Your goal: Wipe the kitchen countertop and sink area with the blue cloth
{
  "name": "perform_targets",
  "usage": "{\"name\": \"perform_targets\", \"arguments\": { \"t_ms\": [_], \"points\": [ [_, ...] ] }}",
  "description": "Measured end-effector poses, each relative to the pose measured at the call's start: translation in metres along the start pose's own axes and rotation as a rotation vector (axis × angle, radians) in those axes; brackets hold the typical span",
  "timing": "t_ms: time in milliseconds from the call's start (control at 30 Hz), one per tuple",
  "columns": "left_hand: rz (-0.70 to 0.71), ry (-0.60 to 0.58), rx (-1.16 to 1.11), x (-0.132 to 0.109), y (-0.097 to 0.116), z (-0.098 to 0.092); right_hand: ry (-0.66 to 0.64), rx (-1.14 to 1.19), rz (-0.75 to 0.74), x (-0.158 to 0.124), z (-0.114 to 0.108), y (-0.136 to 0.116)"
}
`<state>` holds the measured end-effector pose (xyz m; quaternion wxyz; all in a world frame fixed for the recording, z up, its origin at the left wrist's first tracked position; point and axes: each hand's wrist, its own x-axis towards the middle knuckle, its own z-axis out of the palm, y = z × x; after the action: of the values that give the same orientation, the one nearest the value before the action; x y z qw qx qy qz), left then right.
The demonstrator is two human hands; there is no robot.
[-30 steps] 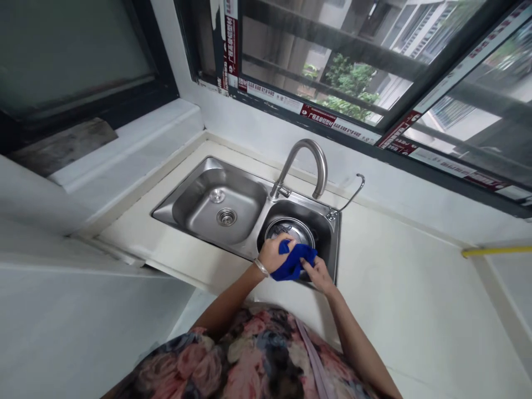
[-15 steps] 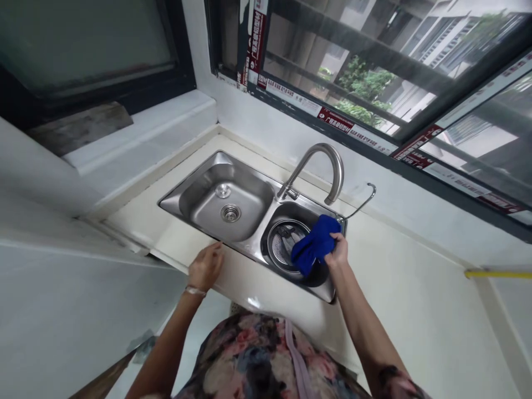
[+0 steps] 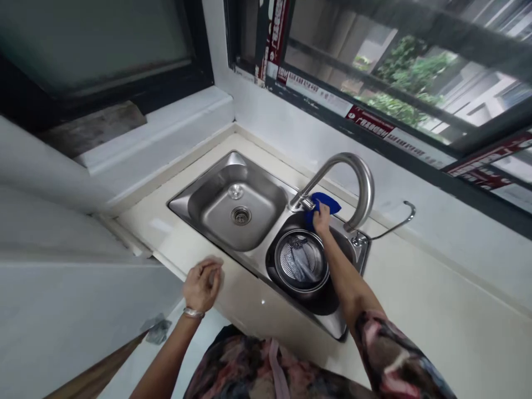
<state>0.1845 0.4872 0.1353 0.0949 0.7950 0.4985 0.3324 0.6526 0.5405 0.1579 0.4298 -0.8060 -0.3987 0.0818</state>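
My right hand (image 3: 322, 219) holds a blue cloth (image 3: 330, 201) against the sink's back rim, beside the base of the faucet (image 3: 361, 185). Part of the cloth lies behind my fingers. Below my right forearm, a round metal strainer basin (image 3: 297, 288) sits in the right bowl of the double sink (image 3: 257, 256); a clear, shiny item lies inside it, its kind not plain. My left hand (image 3: 202, 284) hovers or rests by the counter's front edge, left of the sink. Its fingers are loosely bent, the thumb apart from them, with nothing held.
The left sink bowl (image 3: 224, 221) has a drain strainer and a round metal overflow cover. A thin curved metal spout (image 3: 393, 228) stands at the sink's right corner. Pale countertop (image 3: 419, 310) runs to the right. A window frame (image 3: 366, 124) borders the back wall.
My right hand has carried the blue cloth from above the right bowl to the back rim by the faucet base. My left hand stays near the counter edge. The view has shifted slightly.
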Motion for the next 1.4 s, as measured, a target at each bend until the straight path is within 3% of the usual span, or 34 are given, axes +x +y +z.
{"name": "perform_targets", "arguments": {
  "t_ms": [133, 300, 400, 533, 700, 900, 1033, 1267, 1400],
  "points": [
    [0.059, 0.025, 0.043, 0.003, 0.006, -0.005, -0.010, -0.195, 0.193, -0.016, 0.029, 0.005],
    [0.066, 0.028, 0.027, 0.005, 0.010, -0.004, -0.170, -0.403, 0.334, -0.006, 0.020, 0.007],
    [0.060, 0.018, 0.013, 0.003, 0.008, -0.004, -0.217, -0.294, 0.404, -0.003, 0.019, 0.012],
    [0.054, 0.009, 0.007, 0.001, 0.007, -0.004, -0.267, -0.138, 0.461, -0.010, 0.040, 0.018],
    [0.040, 0.018, 0.001, 0.000, 0.006, -0.003, -0.197, 0.208, 0.569, -0.009, 0.065, 0.025],
    [0.038, 0.032, -0.009, 0.001, 0.008, -0.002, -0.069, 0.050, 0.456, -0.012, 0.072, 0.021],
    [0.036, 0.041, -0.016, 0.001, 0.008, -0.002, -0.056, -0.080, 0.378, -0.027, 0.075, 0.007],
    [0.036, 0.030, -0.004, -0.001, 0.005, 0.000, -0.174, -0.232, 0.282, -0.062, 0.084, -0.008],
    [0.037, 0.033, 0.005, 0.000, 0.006, 0.000, -0.366, -0.309, 0.134, -0.071, 0.080, -0.021]
  ]
}}
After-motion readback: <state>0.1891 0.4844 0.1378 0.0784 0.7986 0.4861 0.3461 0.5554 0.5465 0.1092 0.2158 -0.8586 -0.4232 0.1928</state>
